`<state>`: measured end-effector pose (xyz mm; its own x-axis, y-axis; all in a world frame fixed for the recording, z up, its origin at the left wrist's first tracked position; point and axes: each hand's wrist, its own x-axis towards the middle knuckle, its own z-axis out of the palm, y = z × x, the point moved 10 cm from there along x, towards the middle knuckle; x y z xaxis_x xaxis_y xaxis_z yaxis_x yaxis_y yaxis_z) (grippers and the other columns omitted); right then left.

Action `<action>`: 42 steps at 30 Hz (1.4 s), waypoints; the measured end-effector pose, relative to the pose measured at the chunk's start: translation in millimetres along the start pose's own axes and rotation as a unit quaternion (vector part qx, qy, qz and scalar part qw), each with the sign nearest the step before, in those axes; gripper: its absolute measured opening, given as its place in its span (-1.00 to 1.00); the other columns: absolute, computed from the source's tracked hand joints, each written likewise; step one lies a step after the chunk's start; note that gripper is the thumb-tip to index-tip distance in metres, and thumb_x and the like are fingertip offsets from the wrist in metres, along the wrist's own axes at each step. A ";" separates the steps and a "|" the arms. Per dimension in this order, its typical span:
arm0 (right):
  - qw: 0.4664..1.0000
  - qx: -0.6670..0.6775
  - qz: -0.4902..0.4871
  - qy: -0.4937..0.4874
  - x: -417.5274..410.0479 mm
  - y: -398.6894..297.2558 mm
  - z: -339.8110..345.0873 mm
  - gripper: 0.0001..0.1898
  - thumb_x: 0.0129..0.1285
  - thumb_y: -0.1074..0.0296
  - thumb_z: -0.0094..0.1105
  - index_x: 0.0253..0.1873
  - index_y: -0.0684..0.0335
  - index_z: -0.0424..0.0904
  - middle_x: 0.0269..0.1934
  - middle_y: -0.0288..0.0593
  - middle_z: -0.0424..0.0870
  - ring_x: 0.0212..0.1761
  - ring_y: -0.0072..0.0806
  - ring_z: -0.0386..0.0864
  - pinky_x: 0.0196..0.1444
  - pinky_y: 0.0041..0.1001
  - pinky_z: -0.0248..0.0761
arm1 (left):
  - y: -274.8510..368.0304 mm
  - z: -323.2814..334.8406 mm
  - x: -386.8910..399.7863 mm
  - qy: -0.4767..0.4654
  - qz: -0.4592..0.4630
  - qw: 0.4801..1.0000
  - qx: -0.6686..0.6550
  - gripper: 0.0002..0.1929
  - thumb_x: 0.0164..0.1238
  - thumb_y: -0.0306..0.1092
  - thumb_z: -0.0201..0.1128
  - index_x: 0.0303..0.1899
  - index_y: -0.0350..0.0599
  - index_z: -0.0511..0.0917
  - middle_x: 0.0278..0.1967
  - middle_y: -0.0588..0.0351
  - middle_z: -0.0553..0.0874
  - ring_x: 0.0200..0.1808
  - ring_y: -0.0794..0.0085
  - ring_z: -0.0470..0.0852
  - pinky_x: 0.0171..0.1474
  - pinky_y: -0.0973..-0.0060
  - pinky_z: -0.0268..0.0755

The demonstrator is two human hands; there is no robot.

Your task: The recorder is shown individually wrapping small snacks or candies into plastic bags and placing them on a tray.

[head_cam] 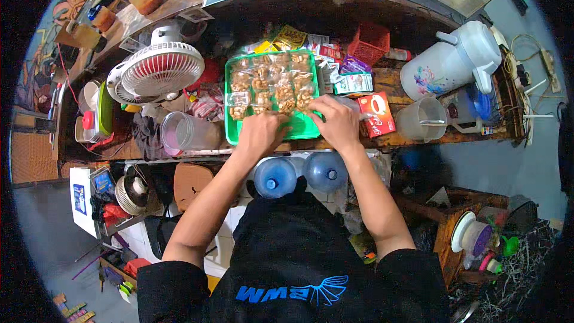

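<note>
A green plastic tray (298, 132) lies on the wooden counter before me, with rows of small clear bags of brown, nut-like snacks (260, 81) in it. My left hand (262, 132) is at the tray's near edge, its fingers curled beside the lowest bags; what is under them is hidden. My right hand (334, 121) reaches over the tray's right rim, thumb and fingertips at a bag (305, 96) in the right column. Whether its fingers grip that bag cannot be made out. The near right part of the tray shows bare green.
To the left stand a white fan (161, 69) and a clear plastic jar (190, 131). On the right are a red tea box (377, 114), a clear plastic pitcher (421, 119) and a large white thermos (448, 60). Sachets (354, 83) and a red basket (370, 42) lie behind.
</note>
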<state>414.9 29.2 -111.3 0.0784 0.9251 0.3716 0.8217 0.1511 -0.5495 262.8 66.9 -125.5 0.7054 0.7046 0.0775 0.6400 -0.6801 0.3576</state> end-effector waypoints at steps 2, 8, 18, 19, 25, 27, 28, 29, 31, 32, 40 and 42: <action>1.000 0.010 -0.003 0.014 -2.9 -1.0 -3.4 -0.88 0.20 0.24 0.44 -0.22 0.06 0.71 -0.13 -0.30 0.73 -0.18 -0.19 0.74 -0.21 -0.25 0.60 | 5.1 -4.9 -2.3 0.023 0.018 0.999 -0.029 -0.73 0.34 -0.09 0.36 -0.07 -0.01 0.75 -0.30 -0.03 0.77 -0.31 0.05 0.77 -0.25 0.13 0.62; 0.999 0.047 0.011 0.003 -4.8 -17.1 -14.3 -0.89 0.22 0.30 0.43 -0.23 0.12 0.70 -0.15 -0.25 0.73 -0.17 -0.22 0.75 -0.18 -0.29 0.60 | 2.9 -17.5 -17.8 -0.010 -0.014 0.999 -0.035 -0.69 0.43 -0.06 0.29 0.00 -0.02 0.74 -0.13 -0.04 0.80 -0.18 -0.01 0.77 -0.14 0.18 0.64; 0.984 0.152 -0.081 0.033 16.2 -99.5 -3.1 -0.84 0.17 0.32 0.50 -0.20 0.15 0.72 -0.10 -0.21 0.70 -0.14 -0.25 0.73 -0.12 -0.32 0.60 | -20.1 -125.1 -81.4 0.097 -0.054 0.982 -0.154 -0.71 0.34 -0.50 0.33 0.07 -0.09 0.69 -0.10 0.04 0.82 -0.10 0.17 0.81 -0.03 0.31 0.64; 0.983 0.155 -0.088 0.032 18.5 -110.2 1.9 -0.84 0.17 0.32 0.50 -0.20 0.15 0.72 -0.10 -0.21 0.70 -0.14 -0.25 0.73 -0.12 -0.32 0.60 | -29.1 -138.2 -90.6 0.121 -0.068 0.974 -0.180 -0.70 0.33 -0.54 0.31 0.08 -0.11 0.68 -0.09 0.05 0.82 -0.07 0.21 0.81 0.01 0.33 0.63; 0.973 0.184 -0.140 -0.004 30.3 -175.9 45.3 -0.65 0.11 0.28 0.53 0.00 0.12 0.69 0.09 -0.13 0.62 0.10 -0.16 0.65 0.06 -0.25 0.57 | -93.3 -196.0 -140.8 0.185 -0.150 0.948 -0.210 -0.82 0.43 -0.61 0.22 -0.02 -0.26 0.68 -0.18 0.07 0.81 -0.17 0.50 0.75 -0.01 0.52 0.55; 0.969 0.224 -0.100 -0.042 32.5 -193.3 64.0 -0.57 0.09 0.28 0.55 0.08 0.14 0.65 0.13 -0.09 0.59 0.19 -0.10 0.60 0.20 -0.22 0.51 | -113.3 -205.5 -154.0 0.199 -0.134 0.952 -0.193 -0.83 0.44 -0.63 0.19 -0.03 -0.29 0.67 -0.19 0.07 0.80 -0.17 0.51 0.74 0.01 0.52 0.56; 0.965 0.240 -0.093 -0.047 34.8 -202.1 70.7 -0.54 0.08 0.29 0.55 0.10 0.15 0.63 0.14 -0.07 0.58 0.21 -0.09 0.58 0.23 -0.22 0.49 | -121.8 -208.2 -158.9 0.200 -0.135 0.951 -0.195 -0.83 0.44 -0.63 0.19 -0.03 -0.29 0.67 -0.19 0.07 0.80 -0.17 0.51 0.74 0.01 0.52 0.56; 0.962 0.256 -0.085 -0.051 37.0 -208.9 77.7 -0.52 0.07 0.29 0.56 0.11 0.17 0.62 0.16 -0.05 0.57 0.22 -0.08 0.57 0.26 -0.21 0.47 | -130.5 -212.2 -163.9 0.207 -0.138 0.946 -0.209 -0.81 0.39 -0.63 0.20 -0.05 -0.27 0.67 -0.20 0.05 0.80 -0.20 0.48 0.75 -0.03 0.51 0.56; 0.967 0.224 -0.111 -0.055 39.5 -223.9 92.7 -0.37 0.05 0.29 0.62 0.25 0.12 0.54 0.26 -0.10 0.52 0.18 -0.24 0.58 0.02 -0.37 0.59 | -146.2 -216.9 -171.8 0.214 -0.141 0.940 -0.225 -0.80 0.34 -0.63 0.21 -0.06 -0.26 0.67 -0.20 0.03 0.80 -0.22 0.45 0.76 -0.08 0.51 0.56; 0.966 0.233 -0.099 -0.058 40.5 -229.2 101.1 -0.31 0.03 0.28 0.64 0.29 0.12 0.50 0.30 -0.10 0.48 0.19 -0.25 0.58 0.04 -0.36 0.58 | -153.8 -217.7 -175.6 0.214 -0.143 0.937 -0.236 -0.79 0.34 -0.64 0.20 -0.06 -0.27 0.67 -0.21 0.03 0.80 -0.21 0.45 0.76 -0.07 0.50 0.56; 0.967 0.250 0.001 -0.048 43.3 -230.0 171.6 0.25 -0.21 0.21 0.76 0.57 0.18 0.03 0.42 0.12 0.36 0.45 0.01 0.39 0.48 -0.14 0.30 | -176.7 -208.0 -156.6 0.134 -0.098 0.952 -0.257 -0.81 0.35 -0.61 0.20 -0.05 -0.29 0.67 -0.23 -0.04 0.80 -0.14 0.38 0.81 -0.02 0.42 0.58; 0.959 0.272 0.033 -0.064 42.0 -230.0 178.5 0.27 -0.19 0.15 0.76 0.58 0.16 -0.03 0.39 0.19 0.43 0.46 0.10 0.38 0.47 -0.08 0.29 | -172.2 -203.4 -146.6 0.116 -0.062 0.963 -0.235 -0.79 0.32 -0.61 0.21 -0.05 -0.27 0.67 -0.24 -0.09 0.79 -0.16 0.26 0.81 -0.03 0.39 0.58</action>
<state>128.4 95.5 -103.0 0.0217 0.9687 0.2473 0.3976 0.2186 -0.8911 -12.8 122.0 -9.1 0.5102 0.8382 0.1927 0.4679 -0.4585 0.7556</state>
